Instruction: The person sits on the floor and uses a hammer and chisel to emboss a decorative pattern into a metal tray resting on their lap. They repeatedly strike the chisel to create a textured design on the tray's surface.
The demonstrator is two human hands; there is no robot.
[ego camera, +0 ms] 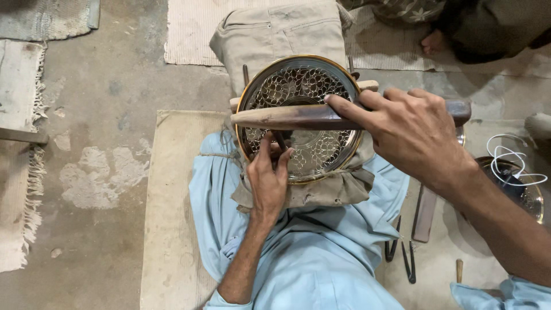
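Plate: a round metal plate (304, 117) with a gold rim and a raised lattice of scrollwork, resting on a folded beige cloth (321, 192) over the person's lap, directly under both hands.
Left hand: the left hand (268, 175) lies on the plate's near edge, fingers pinched together on a thin dark tool (281, 140) that stands on the metal; its tip is hidden by the fingers.
Right hand: the right hand (410, 129) is wrapped firmly around a long wooden mallet (298, 116), forefinger stretched along the shaft, the wood lying across the plate just above the left hand.
Doing it well: judging by the grip, the thin tool should stand steady on one spot of the pattern, and the mallet should meet its head squarely, with light blows so the fine lattice does not buckle.
Below the hands: pale blue clothing (321, 252) of the seated person, on a beige mat (169, 229).
Right of the right hand: a second metal dish (531, 198) with coiled white wire (508, 158), and dark pincers (402, 255) on the floor.
Beyond the plate: another person's bare foot (433, 40) on a rug.
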